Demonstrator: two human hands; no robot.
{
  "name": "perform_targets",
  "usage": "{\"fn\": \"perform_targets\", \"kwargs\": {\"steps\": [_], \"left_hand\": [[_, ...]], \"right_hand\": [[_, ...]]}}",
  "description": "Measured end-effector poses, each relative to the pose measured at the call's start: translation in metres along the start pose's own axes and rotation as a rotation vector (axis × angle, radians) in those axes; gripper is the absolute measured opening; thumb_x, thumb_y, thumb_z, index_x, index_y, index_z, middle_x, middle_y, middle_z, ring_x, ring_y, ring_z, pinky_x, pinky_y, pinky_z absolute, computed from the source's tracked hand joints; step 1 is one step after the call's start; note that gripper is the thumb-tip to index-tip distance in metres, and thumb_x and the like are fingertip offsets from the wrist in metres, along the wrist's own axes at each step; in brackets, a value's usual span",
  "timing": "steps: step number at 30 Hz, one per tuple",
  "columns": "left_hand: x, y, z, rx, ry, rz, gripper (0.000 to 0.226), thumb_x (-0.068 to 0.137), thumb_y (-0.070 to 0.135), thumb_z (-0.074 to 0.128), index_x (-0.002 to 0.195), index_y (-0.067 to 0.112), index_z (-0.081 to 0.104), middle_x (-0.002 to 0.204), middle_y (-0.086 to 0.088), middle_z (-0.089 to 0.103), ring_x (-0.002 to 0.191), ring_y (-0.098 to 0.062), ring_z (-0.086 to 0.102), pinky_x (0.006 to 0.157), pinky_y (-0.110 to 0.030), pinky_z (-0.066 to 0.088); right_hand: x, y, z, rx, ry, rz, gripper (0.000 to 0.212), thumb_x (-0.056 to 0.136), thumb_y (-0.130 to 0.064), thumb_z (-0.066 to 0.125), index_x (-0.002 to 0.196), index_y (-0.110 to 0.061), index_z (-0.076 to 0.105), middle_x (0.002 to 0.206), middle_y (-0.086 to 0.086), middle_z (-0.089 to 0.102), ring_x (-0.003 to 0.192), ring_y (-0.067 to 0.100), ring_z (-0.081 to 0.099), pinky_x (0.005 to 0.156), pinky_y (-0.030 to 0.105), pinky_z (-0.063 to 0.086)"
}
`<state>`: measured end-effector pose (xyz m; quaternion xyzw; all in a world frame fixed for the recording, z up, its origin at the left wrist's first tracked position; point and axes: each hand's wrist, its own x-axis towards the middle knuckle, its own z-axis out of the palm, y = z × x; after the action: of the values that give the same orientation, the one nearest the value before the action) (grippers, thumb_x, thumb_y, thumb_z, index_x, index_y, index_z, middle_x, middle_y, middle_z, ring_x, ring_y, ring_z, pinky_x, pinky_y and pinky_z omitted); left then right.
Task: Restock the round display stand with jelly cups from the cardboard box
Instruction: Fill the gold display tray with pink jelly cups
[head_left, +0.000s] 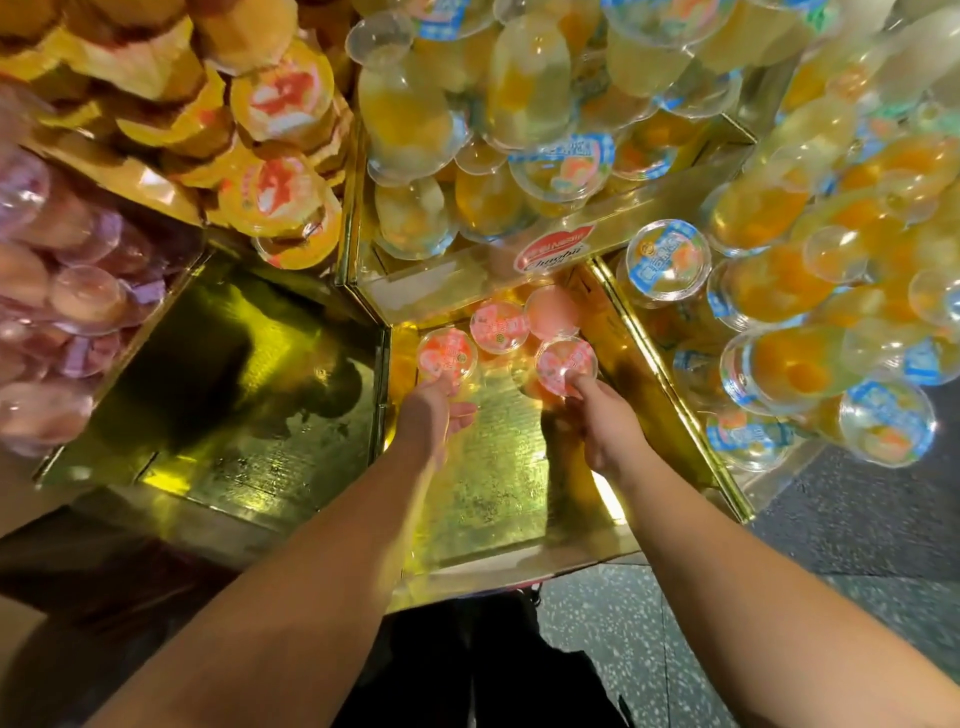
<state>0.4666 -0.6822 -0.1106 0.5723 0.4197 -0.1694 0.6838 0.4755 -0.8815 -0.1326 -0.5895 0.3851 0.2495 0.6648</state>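
Head view: my left grip curls its fingers under one pink jelly cup and my right grip pinches another pink cup, both low in the gold display stand compartment. Two more pink cups sit just behind. Blue-lidded cups crowd the stand's right compartment.

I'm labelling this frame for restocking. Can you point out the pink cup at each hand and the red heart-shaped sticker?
Pink cup at left hand (447, 354), head view, middle of its lid.
Pink cup at right hand (565, 365), head view, middle of its lid.
Red heart-shaped sticker (552, 248), head view, its centre.
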Motion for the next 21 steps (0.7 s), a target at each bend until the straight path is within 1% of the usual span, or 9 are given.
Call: {"fn": "perform_targets", "kwargs": {"steps": [1, 4, 6, 10, 12, 14, 17, 21], "left_hand": [[0.001, 0.0, 0.0, -0.002, -0.003, 0.003, 0.042, 0.107, 0.023, 0.041, 0.144, 0.004, 0.039, 0.125, -0.012, 0.054, 0.077, -0.02, 0.062, 0.065, -0.029, 0.051], [0.003, 0.003, 0.001, 0.006, -0.008, 0.007, 0.043, 0.107, 0.025, 0.042, 0.145, 0.005, 0.039, 0.128, -0.012, 0.053, 0.079, -0.02, 0.062, 0.065, -0.029, 0.051], [0.005, 0.005, 0.001, 0.012, -0.005, 0.0, 0.043, 0.107, 0.026, 0.041, 0.145, 0.005, 0.039, 0.128, -0.012, 0.053, 0.08, -0.02, 0.061, 0.066, -0.029, 0.051], [0.008, 0.005, 0.0, 0.027, 0.0, -0.006, 0.044, 0.107, 0.027, 0.042, 0.146, 0.007, 0.039, 0.122, -0.008, 0.055, 0.081, -0.02, 0.062, 0.066, -0.029, 0.051], [0.008, 0.003, 0.001, 0.034, 0.005, 0.003, 0.044, 0.107, 0.028, 0.042, 0.146, 0.007, 0.039, 0.112, -0.003, 0.056, 0.081, -0.019, 0.062, 0.066, -0.03, 0.05], [0.008, 0.002, 0.001, 0.036, 0.001, 0.013, 0.045, 0.107, 0.029, 0.042, 0.147, 0.008, 0.038, 0.109, -0.001, 0.055, 0.083, -0.02, 0.062, 0.068, -0.031, 0.051], [0.008, 0.001, 0.0, 0.039, -0.011, 0.024, 0.045, 0.106, 0.032, 0.042, 0.145, 0.008, 0.041, 0.111, 0.0, 0.056, 0.087, -0.021, 0.063, 0.069, -0.032, 0.051], [0.006, -0.001, 0.001, 0.06, 0.031, -0.01, 0.048, 0.104, 0.04, 0.045, 0.135, 0.004, 0.05, 0.123, -0.006, 0.058, 0.082, -0.018, 0.063, 0.065, -0.028, 0.049]], "right_hand": [[0.0, -0.001, -0.001, 0.012, -0.003, -0.004, 0.045, 0.072, -0.049, 0.07, 0.109, -0.023, 0.071, 0.1, 0.004, 0.076, 0.085, 0.024, 0.067, 0.073, 0.04, 0.041], [0.002, -0.003, -0.006, 0.046, -0.004, -0.016, 0.038, 0.084, -0.041, 0.068, 0.115, -0.019, 0.07, 0.104, 0.006, 0.076, 0.079, 0.023, 0.063, 0.065, 0.034, 0.045], [0.003, -0.003, -0.009, 0.062, -0.002, -0.029, 0.037, 0.085, -0.041, 0.068, 0.115, -0.019, 0.07, 0.103, 0.006, 0.076, 0.079, 0.023, 0.064, 0.063, 0.032, 0.045], [0.003, -0.002, -0.011, 0.046, 0.022, -0.03, 0.043, 0.081, -0.05, 0.068, 0.113, -0.022, 0.07, 0.104, 0.004, 0.076, 0.084, 0.026, 0.068, 0.069, 0.037, 0.047], [0.004, -0.002, -0.011, 0.027, 0.037, -0.042, 0.037, 0.085, -0.046, 0.066, 0.113, -0.021, 0.069, 0.105, 0.005, 0.075, 0.087, 0.025, 0.068, 0.072, 0.035, 0.05], [0.004, -0.003, -0.011, 0.017, 0.04, -0.041, 0.033, 0.09, -0.042, 0.064, 0.113, -0.019, 0.069, 0.104, 0.005, 0.075, 0.085, 0.022, 0.067, 0.071, 0.032, 0.051], [0.003, -0.004, -0.01, 0.003, 0.034, -0.04, 0.034, 0.091, -0.043, 0.064, 0.112, -0.017, 0.069, 0.102, 0.006, 0.076, 0.081, 0.021, 0.065, 0.067, 0.031, 0.049], [-0.001, -0.006, -0.012, -0.02, 0.039, -0.021, 0.043, 0.087, -0.051, 0.067, 0.115, -0.019, 0.068, 0.097, 0.006, 0.075, 0.075, 0.021, 0.064, 0.058, 0.028, 0.049]]}}
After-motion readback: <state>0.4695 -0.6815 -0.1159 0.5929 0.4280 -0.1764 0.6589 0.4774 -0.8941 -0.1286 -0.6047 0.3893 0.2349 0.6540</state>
